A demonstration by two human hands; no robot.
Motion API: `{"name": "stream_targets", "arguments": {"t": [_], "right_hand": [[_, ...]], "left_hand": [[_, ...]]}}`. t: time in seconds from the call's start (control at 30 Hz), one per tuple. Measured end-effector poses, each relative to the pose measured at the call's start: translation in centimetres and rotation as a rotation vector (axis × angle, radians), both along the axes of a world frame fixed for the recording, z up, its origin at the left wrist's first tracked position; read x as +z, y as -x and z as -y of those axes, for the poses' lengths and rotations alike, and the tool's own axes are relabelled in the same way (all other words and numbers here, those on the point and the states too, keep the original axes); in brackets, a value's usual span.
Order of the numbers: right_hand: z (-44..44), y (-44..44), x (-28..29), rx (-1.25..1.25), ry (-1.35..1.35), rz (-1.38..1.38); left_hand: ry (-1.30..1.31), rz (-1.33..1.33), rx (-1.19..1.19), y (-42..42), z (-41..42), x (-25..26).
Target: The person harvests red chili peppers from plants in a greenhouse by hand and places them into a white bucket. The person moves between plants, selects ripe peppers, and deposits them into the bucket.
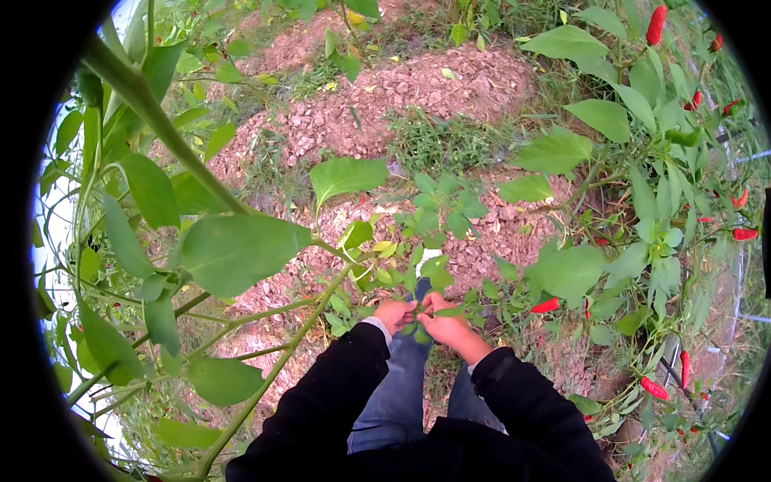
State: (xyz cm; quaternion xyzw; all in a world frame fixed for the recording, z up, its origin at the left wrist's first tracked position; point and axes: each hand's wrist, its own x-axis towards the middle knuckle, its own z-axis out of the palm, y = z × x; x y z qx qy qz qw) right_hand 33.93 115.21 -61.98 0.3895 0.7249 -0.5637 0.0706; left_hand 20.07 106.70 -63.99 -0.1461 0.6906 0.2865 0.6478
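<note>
Both hands meet low in front of my legs, over the blue jeans (391,391). My left hand (394,314) has its fingertips together at a thin green stem with small leaves (421,331). My right hand (443,322) touches the same greenery from the other side, its thumb and fingers close to the left fingertips. Whether either hand pinches the stem cannot be made out. Small pepper-plant leaves (437,271) stand just beyond the hands. A red chili pepper (545,305) hangs to the right of my right hand.
A thick green stem (174,144) and broad leaves (241,253) cross close in front on the left. Pepper plants with several red chilies (654,388) line the right side. Clumpy reddish soil (446,84) with low weeds (452,141) lies ahead.
</note>
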Motion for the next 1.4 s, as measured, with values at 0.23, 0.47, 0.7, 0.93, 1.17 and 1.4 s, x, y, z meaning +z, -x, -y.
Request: {"name": "stream_targets", "arguments": {"t": [0.23, 0.47, 0.7, 0.93, 1.17, 1.4], "right_hand": [[-1.5, -0.1, -1.2, 0.105, -0.207, 0.021], [-2.7, 0.5, 7.9, 0.139, -0.108, 0.058], [-2.6, -0.7, 28.1, 0.041, 0.431, -0.385], [-2.2, -5.4, 46.9, 0.126, 0.518, -0.702], [1.1, -4.9, 57.8, 0.183, 0.145, -0.830], [3.4, -1.1, 60.9, 0.383, -0.176, -0.890]], "left_hand": [[0.031, -0.188, 0.044, -0.5, -1.3, 1.3], [-0.520, -0.699, -0.471, -3.1, -0.1, 7.3], [-0.761, -0.827, -0.641, -5.9, 1.8, 26.9], [-1.235, -1.431, -0.219, -12.0, 6.3, 47.0], [-1.181, -2.061, 0.170, -11.6, 8.9, 57.4], [-0.832, -2.396, 0.005, -2.2, 4.6, 59.8]]}}
